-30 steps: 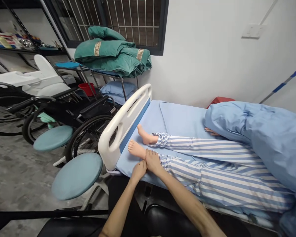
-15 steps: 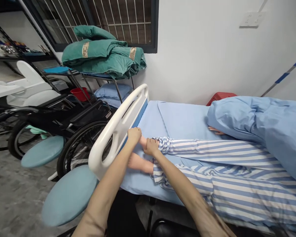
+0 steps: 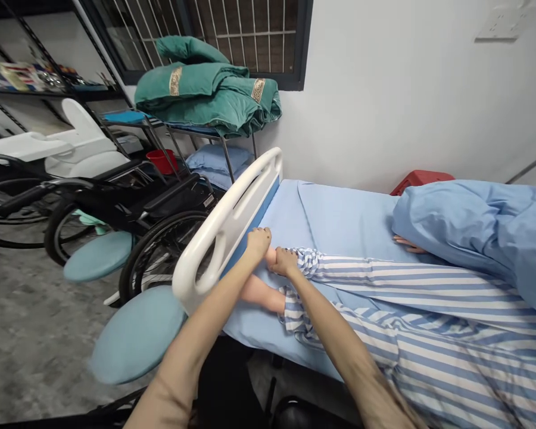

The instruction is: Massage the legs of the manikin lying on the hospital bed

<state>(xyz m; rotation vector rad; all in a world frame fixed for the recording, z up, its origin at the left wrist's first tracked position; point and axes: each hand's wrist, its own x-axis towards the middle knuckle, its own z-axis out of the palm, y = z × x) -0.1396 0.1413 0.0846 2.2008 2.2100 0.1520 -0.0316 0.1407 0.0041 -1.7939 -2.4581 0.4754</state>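
A figure in blue-and-white striped trousers [image 3: 384, 274] lies on the bed; its smooth pink feet look like a manikin's. My left hand [image 3: 259, 240] is closed over the toe end of the far foot [image 3: 271, 256], close to the footboard. Just to the right, my right hand [image 3: 285, 263] wraps round the same leg at the ankle, beside the gathered trouser cuff. Most of that foot is hidden by my hands. The near foot [image 3: 261, 294] rests on the sheet, partly behind my left forearm.
The white footboard [image 3: 226, 217] rises left of the feet. Beyond it stand a wheelchair [image 3: 161, 238] and its pale blue oval pads [image 3: 138, 333]. A blue quilt [image 3: 469, 220] covers the figure's upper part, with a hand [image 3: 408, 243] showing. Green bedding [image 3: 205, 89] is piled on a rack.
The view has swung left, so the bed and wheelchair appear further right. Both hands keep their hold on the far foot and ankle, with little visible movement against the bed.
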